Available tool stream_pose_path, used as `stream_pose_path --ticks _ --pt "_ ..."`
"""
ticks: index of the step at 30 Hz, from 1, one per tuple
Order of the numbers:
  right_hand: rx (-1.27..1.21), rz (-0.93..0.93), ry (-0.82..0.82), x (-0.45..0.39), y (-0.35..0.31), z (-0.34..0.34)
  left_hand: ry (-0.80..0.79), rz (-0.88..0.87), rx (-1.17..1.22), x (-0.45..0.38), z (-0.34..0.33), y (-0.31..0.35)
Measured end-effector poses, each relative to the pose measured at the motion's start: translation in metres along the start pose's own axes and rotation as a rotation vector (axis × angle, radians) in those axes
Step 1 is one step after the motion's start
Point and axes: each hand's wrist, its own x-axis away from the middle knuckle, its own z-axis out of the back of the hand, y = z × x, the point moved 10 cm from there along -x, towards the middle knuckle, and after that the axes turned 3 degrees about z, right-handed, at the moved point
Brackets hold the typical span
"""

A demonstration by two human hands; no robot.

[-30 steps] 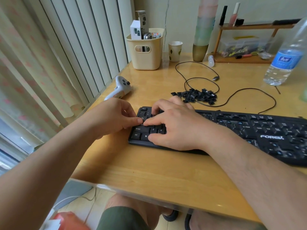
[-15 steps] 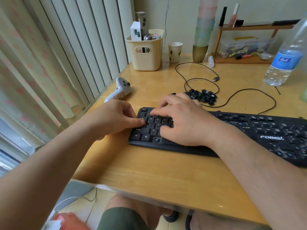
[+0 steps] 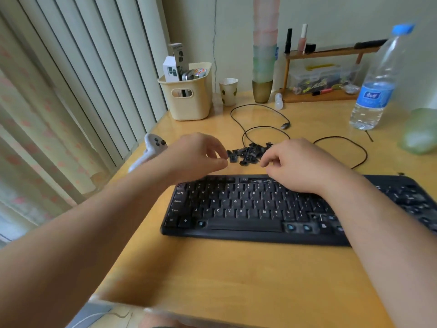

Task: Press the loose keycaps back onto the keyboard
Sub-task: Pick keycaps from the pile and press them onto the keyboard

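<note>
The keyboard (image 3: 248, 209) lies across the near-right part of the table (image 3: 212, 275), its long front edge roughly parallel to the table's near edge; it looks like a rigid plastic slab, heavy enough to sit put under a firm downward press, and a few bare blue switch posts show along its bottom row beside the space bar. Just behind its back edge, toward the middle of the table, sits the heap of loose keycaps (image 3: 248, 153), inside a loop of black cable (image 3: 264, 131). Each cap is probably very light, hard and smooth, easy to flick away, so a fingertip pinch on two opposite side walls should suit best, hollow side down. The left hand (image 3: 196, 155) hovers at the heap's left edge, fingers curled with thumb and forefinger drawn close at the nearest cap; whether it actually holds one I cannot tell. The right hand (image 3: 295, 162) hovers over the keyboard's back edge, fingers loosely curled toward the heap, seemingly holding nothing
</note>
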Motion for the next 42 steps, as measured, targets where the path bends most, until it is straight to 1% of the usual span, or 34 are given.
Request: stream_pose_path --ticks 3,8,10,14,19,22,26,28,29,32,33,34,36,38,42 --pt "-0.011 -0.007 0.005 0.0 0.003 0.001 -0.026 -0.039 -0.104 -0.037 -0.016 0.009" --pt "-0.041 0.015 0.051 -0.001 0.002 0.005 -0.131 -0.007 -0.205 -0.065 -0.034 0.004" --pt "-0.056 0.024 0.073 -0.002 0.002 0.007 -0.119 -0.012 -0.226 -0.068 -0.034 0.001" --pt "-0.095 0.021 0.142 -0.004 0.003 0.014 -0.07 -0.074 -0.281 -0.064 -0.033 0.006" --pt "-0.129 0.019 0.199 -0.003 0.002 0.02 -0.069 -0.104 -0.299 -0.055 -0.036 0.015" --pt "-0.149 0.021 0.229 -0.004 0.003 0.023 -0.047 -0.087 -0.295 -0.051 -0.032 0.017" --pt "-0.168 0.023 0.23 -0.004 0.003 0.021 -0.02 -0.017 -0.219 -0.05 -0.027 0.012" --pt "-0.17 0.035 0.227 -0.005 0.002 0.018 -0.03 0.032 -0.113 -0.049 -0.026 0.006" --pt "-0.177 0.046 0.232 -0.005 0.001 0.018 -0.046 0.064 0.027 -0.047 -0.025 0.002" --pt "-0.231 0.15 0.276 -0.004 -0.01 0.02 -0.162 0.117 0.688 -0.034 -0.025 0.006" --pt "-0.25 0.198 0.306 -0.002 -0.016 0.022 -0.199 0.119 0.861 -0.03 -0.025 0.01" --pt "-0.266 0.238 0.348 0.0 -0.021 0.025 -0.227 0.118 0.972 -0.027 -0.025 0.013" --pt "-0.293 0.28 0.446 0.003 -0.027 0.032 -0.276 0.106 1.073 -0.023 -0.029 0.018" --pt "-0.291 0.3 0.511 0.006 -0.029 0.034 -0.3 0.107 1.109 -0.02 -0.035 0.019" --pt "-0.283 0.336 0.547 0.007 -0.033 0.033 -0.284 0.104 1.15 -0.016 -0.036 0.017"
